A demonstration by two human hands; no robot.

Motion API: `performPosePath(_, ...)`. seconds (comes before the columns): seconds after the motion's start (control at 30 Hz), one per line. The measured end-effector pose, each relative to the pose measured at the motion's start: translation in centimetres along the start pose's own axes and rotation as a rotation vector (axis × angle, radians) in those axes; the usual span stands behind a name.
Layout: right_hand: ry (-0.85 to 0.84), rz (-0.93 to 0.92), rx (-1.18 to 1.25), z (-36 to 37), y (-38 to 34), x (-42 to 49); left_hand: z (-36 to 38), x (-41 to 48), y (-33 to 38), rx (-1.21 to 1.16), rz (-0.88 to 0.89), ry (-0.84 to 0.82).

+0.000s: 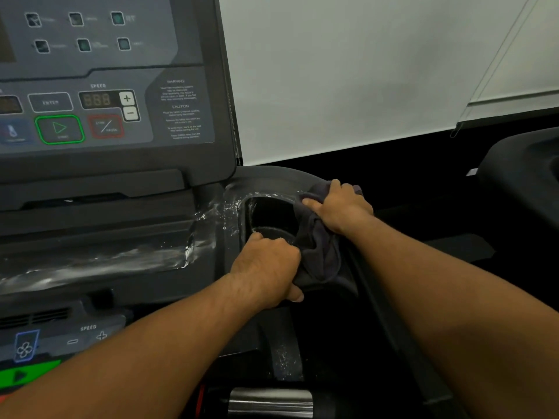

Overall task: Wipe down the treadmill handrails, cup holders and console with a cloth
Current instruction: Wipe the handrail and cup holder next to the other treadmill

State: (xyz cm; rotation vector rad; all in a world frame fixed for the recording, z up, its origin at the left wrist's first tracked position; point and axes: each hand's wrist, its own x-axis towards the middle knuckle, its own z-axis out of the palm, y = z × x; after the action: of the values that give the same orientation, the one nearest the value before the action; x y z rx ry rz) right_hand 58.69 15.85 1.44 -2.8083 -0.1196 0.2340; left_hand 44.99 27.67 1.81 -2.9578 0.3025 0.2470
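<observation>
A dark cloth [320, 252] stretches between the two hands, draped over the right rim of the cup holder [269, 213]. The right hand [341, 208] clutches the cloth's far end, bunching it against the rim's outer edge with curled fingers. The left hand [266, 267], nearer the person, has its fingers curled round the cloth's near end at the front rim. The cup holder's dark well opens between the hands, just left of the cloth. Left of the left hand, white wet streaks [99, 261] lie across the tray. Beyond them, up and left of both hands, stands the console [106, 116].
</observation>
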Motion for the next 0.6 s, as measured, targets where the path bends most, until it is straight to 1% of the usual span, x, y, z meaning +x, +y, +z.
performPosePath(0.1, -0.042, -0.093, -0.009, 0.2, 1.7, -1.4, -0.3, -0.1, -0.1, -0.024, 0.006, 0.000)
performPosePath(0.17, -0.076, -0.127, -0.063, 0.4, 2.8, -3.3, -0.4, -0.3, 0.0, -0.046, 0.010, 0.000)
performPosePath(0.3, -0.074, -0.208, -0.194, 0.8, 4.4, -8.6, -0.6, -0.6, 0.1, -0.068, 0.016, 0.027)
performPosePath(0.37, -0.092, -0.226, -0.212, 0.8, 5.1, -10.1, -0.6, -0.6, 0.1, -0.067, 0.019, 0.035)
performPosePath(0.5, -0.058, -0.208, -0.208, 1.1, 4.7, -8.2, -0.7, -0.6, 0.1, -0.030, 0.030, 0.040)
performPosePath(0.6, -0.089, -0.202, -0.167, 0.7, 3.5, -5.0, -0.8, -0.6, 0.2, -0.036, 0.018, 0.009)
